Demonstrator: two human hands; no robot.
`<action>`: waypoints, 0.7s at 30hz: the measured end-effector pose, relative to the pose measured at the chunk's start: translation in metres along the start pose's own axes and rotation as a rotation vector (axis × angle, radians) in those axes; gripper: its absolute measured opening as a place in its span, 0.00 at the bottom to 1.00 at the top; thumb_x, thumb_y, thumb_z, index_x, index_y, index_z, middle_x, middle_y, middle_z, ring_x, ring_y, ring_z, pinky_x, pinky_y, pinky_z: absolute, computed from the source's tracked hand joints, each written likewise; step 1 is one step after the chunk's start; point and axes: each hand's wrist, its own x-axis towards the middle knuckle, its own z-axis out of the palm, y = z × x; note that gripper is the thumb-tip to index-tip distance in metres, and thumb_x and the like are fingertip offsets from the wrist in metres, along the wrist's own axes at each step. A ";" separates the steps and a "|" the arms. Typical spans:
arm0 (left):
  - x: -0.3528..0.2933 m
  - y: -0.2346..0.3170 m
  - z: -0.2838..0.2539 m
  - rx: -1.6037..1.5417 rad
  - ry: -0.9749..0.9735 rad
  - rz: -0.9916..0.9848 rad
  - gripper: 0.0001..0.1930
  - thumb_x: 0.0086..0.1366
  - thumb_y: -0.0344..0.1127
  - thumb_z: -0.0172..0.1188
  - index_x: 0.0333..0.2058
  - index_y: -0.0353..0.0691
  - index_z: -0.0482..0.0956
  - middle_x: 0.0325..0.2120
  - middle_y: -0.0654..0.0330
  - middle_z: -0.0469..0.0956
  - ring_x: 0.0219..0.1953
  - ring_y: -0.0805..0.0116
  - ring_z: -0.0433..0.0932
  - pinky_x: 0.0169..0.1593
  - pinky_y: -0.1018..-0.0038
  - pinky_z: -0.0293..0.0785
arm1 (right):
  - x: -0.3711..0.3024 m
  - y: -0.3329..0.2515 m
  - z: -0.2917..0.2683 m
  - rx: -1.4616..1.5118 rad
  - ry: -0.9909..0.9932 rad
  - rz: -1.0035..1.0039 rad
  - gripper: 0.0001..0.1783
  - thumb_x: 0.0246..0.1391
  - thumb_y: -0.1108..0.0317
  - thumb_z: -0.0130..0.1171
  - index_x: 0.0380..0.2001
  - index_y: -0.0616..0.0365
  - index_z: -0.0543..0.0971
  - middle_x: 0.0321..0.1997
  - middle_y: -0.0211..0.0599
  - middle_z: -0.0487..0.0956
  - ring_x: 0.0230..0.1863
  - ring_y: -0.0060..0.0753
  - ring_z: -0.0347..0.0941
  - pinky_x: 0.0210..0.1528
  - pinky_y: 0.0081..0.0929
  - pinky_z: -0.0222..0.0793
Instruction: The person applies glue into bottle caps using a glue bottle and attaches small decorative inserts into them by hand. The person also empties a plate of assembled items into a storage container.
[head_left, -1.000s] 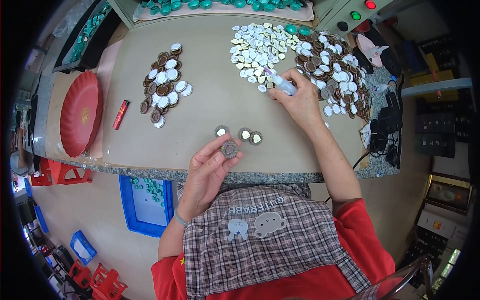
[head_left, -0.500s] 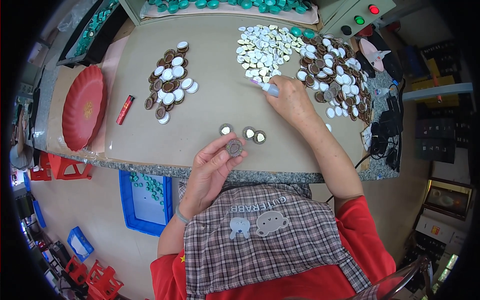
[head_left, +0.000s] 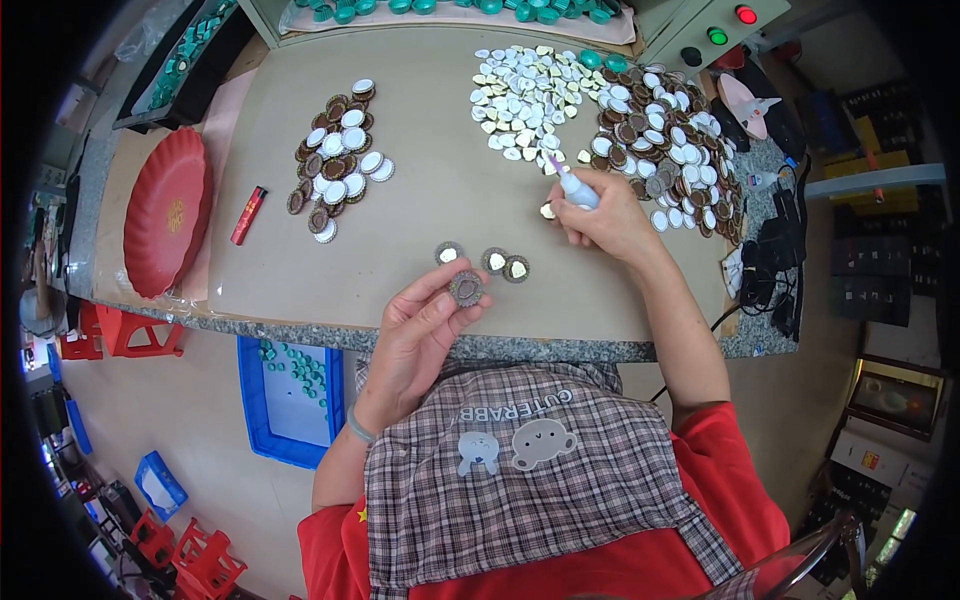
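Observation:
Near the front edge, my left hand (head_left: pixel 415 325) pinches a round brown scalloped disc (head_left: pixel 466 289) with an oval centre, its face turned up. My right hand (head_left: pixel 615 225) grips a small squeeze bottle (head_left: pixel 580 193) with a thin purple tip pointing away. At that hand's fingertips is a small gold-and-white piece (head_left: pixel 547 211), apparently pinched. Just beyond my left fingers lie a disc with a pale gold piece at its centre (head_left: pixel 448 254) and two more such discs (head_left: pixel 515 269), touching each other. Loose gold-and-white pieces (head_left: pixel 525 95) are spread past my right hand.
A heap of brown and white discs (head_left: pixel 680 150) covers the right side; a smaller pile (head_left: pixel 340 160) lies left of the middle. Further left are a red tube (head_left: pixel 249 216) and a red fluted dish (head_left: pixel 165 215). A blue tray (head_left: pixel 262 425) is below the table edge.
My right hand has drawn back from the loose pieces toward me and slightly right, with a gold-and-white piece now at its fingertips. The bottle tip points more upward. My left hand has barely moved.

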 end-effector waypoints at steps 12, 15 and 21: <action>0.005 -0.003 0.003 0.084 -0.028 -0.075 0.22 0.64 0.34 0.58 0.56 0.33 0.68 0.49 0.47 0.74 0.45 0.61 0.78 0.50 0.73 0.76 | -0.046 -0.001 0.038 0.984 -0.088 0.116 0.08 0.54 0.75 0.58 0.37 0.63 0.75 0.29 0.35 0.78 0.22 0.23 0.75 0.22 0.20 0.71; 0.007 -0.005 0.007 0.105 -0.028 -0.035 0.22 0.64 0.34 0.58 0.55 0.33 0.69 0.49 0.48 0.74 0.45 0.62 0.78 0.49 0.74 0.76 | -0.052 0.001 0.039 0.936 -0.150 0.083 0.08 0.54 0.75 0.58 0.38 0.66 0.77 0.28 0.38 0.78 0.26 0.25 0.77 0.28 0.21 0.76; 0.006 -0.009 0.008 0.195 -0.028 -0.035 0.21 0.64 0.33 0.58 0.55 0.33 0.70 0.49 0.50 0.74 0.45 0.64 0.78 0.51 0.72 0.75 | -0.066 -0.010 0.048 0.900 -0.137 0.081 0.05 0.56 0.75 0.57 0.35 0.66 0.77 0.29 0.38 0.79 0.29 0.25 0.78 0.31 0.22 0.78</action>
